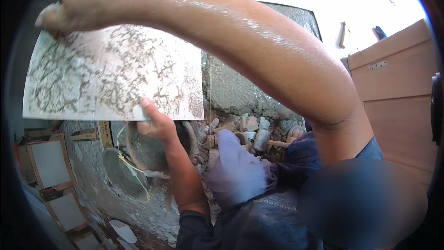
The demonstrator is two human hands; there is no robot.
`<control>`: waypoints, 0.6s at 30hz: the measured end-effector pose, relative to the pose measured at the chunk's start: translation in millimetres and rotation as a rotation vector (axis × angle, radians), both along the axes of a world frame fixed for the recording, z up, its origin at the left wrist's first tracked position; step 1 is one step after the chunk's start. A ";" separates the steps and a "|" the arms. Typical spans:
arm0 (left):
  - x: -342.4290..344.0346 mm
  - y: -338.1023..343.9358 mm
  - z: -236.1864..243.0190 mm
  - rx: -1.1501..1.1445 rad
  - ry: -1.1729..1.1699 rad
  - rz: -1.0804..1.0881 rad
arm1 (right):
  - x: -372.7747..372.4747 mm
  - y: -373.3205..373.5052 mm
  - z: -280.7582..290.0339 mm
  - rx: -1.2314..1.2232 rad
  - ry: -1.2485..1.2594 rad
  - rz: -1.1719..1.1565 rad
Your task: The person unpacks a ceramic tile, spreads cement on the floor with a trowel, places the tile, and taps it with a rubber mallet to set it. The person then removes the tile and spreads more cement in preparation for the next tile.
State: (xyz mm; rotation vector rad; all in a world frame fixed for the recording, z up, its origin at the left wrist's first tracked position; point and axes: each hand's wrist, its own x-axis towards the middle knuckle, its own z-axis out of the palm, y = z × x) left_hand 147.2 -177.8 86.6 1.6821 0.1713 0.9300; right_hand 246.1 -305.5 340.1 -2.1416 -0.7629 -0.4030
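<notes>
A white tile with dark mottled, gritty markings fills the left middle, held over a round bucket. My left hand grips its lower edge, thumb on the face. My right arm crosses the top of the view, and my right hand is closed on the tile's upper left corner, its fingertips partly hidden. Behind the tile and right arm is a bed of wet grey mortar, ending in a rough, broken edge.
Broken rubble and a small hammer lie by my legs. A second bucket with yellow cord is at lower left, near stacked tile boxes. A wooden door stands at the right, a pale floor at top.
</notes>
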 end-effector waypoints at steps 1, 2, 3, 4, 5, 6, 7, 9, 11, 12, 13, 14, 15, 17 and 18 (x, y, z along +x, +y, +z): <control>-0.4 3.6 -1.6 0.069 0.063 0.076 | -0.3 3.8 -2.5 -0.034 -0.044 0.001; -1.7 9.2 -0.2 0.123 0.207 0.124 | 5.8 4.1 -9.0 -0.142 -0.045 -0.026; 0.0 7.3 -2.0 0.044 0.178 0.146 | 6.7 5.5 -16.9 -0.009 -0.147 -0.042; 0.3 6.8 -2.1 -0.050 0.185 0.082 | 6.7 5.9 -29.9 -0.006 -0.141 -0.069; 0.9 6.5 0.2 -0.108 0.235 0.073 | 5.3 0.2 -44.8 0.055 -0.187 -0.070; -0.8 4.1 0.5 -0.061 0.156 0.064 | 0.3 -5.1 -62.2 0.097 -0.179 -0.056; -0.8 1.3 2.5 -0.044 0.146 0.105 | -6.6 -17.0 -82.3 0.032 -0.111 -0.018; -1.5 -2.0 5.2 -0.008 0.163 0.173 | -31.9 -58.7 -127.0 -0.087 0.011 0.059; -1.4 -2.6 5.9 -0.016 0.177 0.216 | -72.8 -121.0 -175.7 -0.240 0.137 0.078; -1.0 -2.4 6.4 -0.012 0.157 0.227 | -93.0 -157.1 -199.6 -0.327 0.281 0.052; 1.0 0.8 5.0 -0.009 0.137 0.225 | -119.2 -184.2 -224.7 -0.345 0.390 -0.047; 2.7 4.7 5.2 0.011 0.135 0.243 | -147.9 -214.6 -251.1 -0.267 0.608 -0.137; 3.8 8.8 4.2 0.036 0.135 0.249 | -173.8 -243.8 -279.1 -0.325 0.745 -0.202; 5.0 14.2 -0.2 0.087 0.132 0.292 | -238.9 -283.3 -334.3 -0.383 0.871 -0.359; 4.9 16.0 -2.7 0.092 0.146 0.317 | -271.6 -296.2 -359.6 -0.434 0.988 -0.426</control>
